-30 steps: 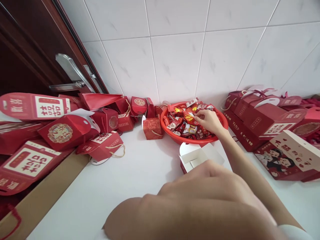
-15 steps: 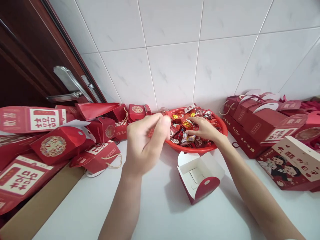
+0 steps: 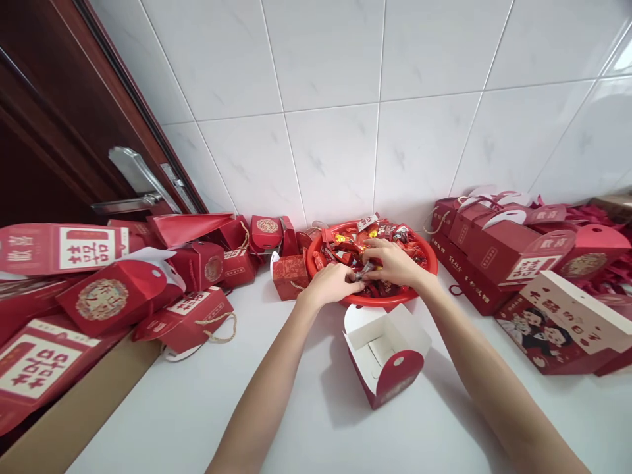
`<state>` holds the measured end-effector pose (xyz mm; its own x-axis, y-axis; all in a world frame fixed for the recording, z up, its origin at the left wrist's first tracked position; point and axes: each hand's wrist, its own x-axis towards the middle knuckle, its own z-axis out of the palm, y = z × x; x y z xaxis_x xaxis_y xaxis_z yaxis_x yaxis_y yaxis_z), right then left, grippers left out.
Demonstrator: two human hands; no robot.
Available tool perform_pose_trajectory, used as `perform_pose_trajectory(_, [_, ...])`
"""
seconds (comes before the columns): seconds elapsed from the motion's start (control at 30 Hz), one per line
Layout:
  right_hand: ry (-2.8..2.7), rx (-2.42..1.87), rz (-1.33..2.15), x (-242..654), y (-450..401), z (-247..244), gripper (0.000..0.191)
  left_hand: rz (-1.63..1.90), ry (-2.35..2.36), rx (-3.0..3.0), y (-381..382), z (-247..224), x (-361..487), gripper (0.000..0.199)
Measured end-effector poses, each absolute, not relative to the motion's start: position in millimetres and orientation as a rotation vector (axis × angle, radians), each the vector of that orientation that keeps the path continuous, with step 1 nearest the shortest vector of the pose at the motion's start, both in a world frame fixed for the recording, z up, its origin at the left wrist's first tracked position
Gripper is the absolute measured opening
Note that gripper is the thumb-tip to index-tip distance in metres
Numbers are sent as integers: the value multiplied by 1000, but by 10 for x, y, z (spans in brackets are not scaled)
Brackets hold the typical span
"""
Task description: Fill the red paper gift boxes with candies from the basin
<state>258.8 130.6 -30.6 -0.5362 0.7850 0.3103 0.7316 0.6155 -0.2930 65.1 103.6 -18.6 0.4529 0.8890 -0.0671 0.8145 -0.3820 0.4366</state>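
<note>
Left hand, raised 0.5 s ago, now joins my right hand among candies in the basin; both occupied there. Fingers bent; grip: cannot tell. Open box just nearer me.

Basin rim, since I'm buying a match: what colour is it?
The basin rim is bright red; see head view.
</note>
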Motion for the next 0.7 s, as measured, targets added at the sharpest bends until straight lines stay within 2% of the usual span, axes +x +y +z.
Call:
perform_pose_trajectory(0.1, [-2286, -1280, 79, 2657, 1317, -273, 11, 303, 1402, 2252, 1058, -200, 641, 15])
perform_pose_trajectory(0.23, [-2048, -1509, -57, 2785, 1328, -247, 16, 342, 1370, 2246, 1073, -208, 650, 25])
perform_pose_trajectory(0.37, [-1897, -1500, -57, 2866, 1295, -194, 18, 293, 1421, 2246, 1102, -216, 682, 22])
perform_pose_trajectory(0.43, [-1893, -1395, 28, 2871, 1251, -147, 17, 293, 1382, 2279, 1122, -231, 676, 17])
perform_pose_trajectory(0.5, [-1926, -1276, 208, 2853, 1202, -102, 16, 369, 1330, 2276, 1140, -252, 659, 25])
perform_pose_trajectory(0.6, [-2000, -1125, 502, 2795, 1149, -68, 23, 617, 1150, 2107, 1158, -272, 655, 27])
perform_pose_trajectory(0.7, [-2017, -1057, 647, 2722, 1137, -75, 32, 883, 913, 1856, 1167, -270, 710, 32])
